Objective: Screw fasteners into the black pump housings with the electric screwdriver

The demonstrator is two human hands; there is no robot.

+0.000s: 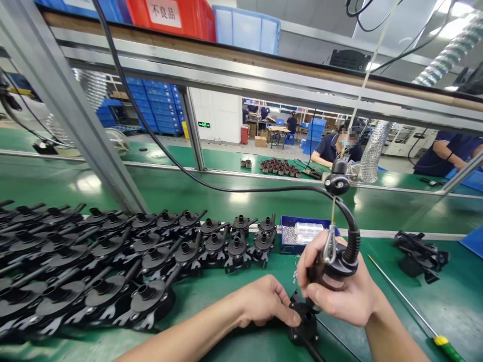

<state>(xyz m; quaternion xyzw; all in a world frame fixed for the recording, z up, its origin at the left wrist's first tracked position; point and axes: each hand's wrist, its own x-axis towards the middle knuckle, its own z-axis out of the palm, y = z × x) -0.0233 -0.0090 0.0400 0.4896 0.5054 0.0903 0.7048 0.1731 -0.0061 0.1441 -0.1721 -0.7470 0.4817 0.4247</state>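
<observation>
My right hand (350, 296) is wrapped round a black electric screwdriver (330, 271), held upright with its cable at the top and a hook on a hanging cord. Its lower end meets a round black plastic housing (304, 327) on the green bench; the bit's tip is hidden. My left hand (266, 304) grips this housing from the left, thumb pressed on its top. Just beyond the hands sits a blue tray (289, 221) with small metal screws and clear plastic cylinders. A few tiny pieces lie loose between tray and hands.
Rows of similar black housings (145, 291) fill the bench's left side. On the right lie a long screwdriver (405, 296) with a green and yellow handle and more black parts (420, 256). A metal frame (75, 110) crosses ahead. Co-workers (332, 148) sit beyond it.
</observation>
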